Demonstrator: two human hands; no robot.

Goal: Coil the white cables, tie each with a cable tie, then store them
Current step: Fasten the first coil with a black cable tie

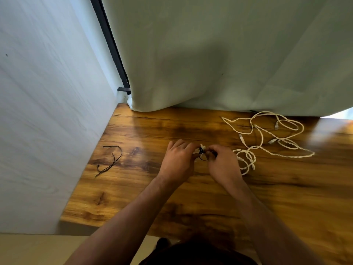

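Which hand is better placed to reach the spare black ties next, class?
Probably the left hand: the spare black ties lie on its side; the right hand is farther.

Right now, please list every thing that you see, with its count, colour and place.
coiled white cable bundle: one, white, between both hands.
thin black cable tie: one, black, at that bundle.
loose white braided cables: tangle, count unclear, white, table's right part.
spare black cable ties: at least two, black, table's left part.
glossy brown wooden table: one, brown, below everything.
pale green curtain: one, green, behind table.
white wall: one, white, left.
left hand: one, grips bundle.
right hand: one, pinches tie.
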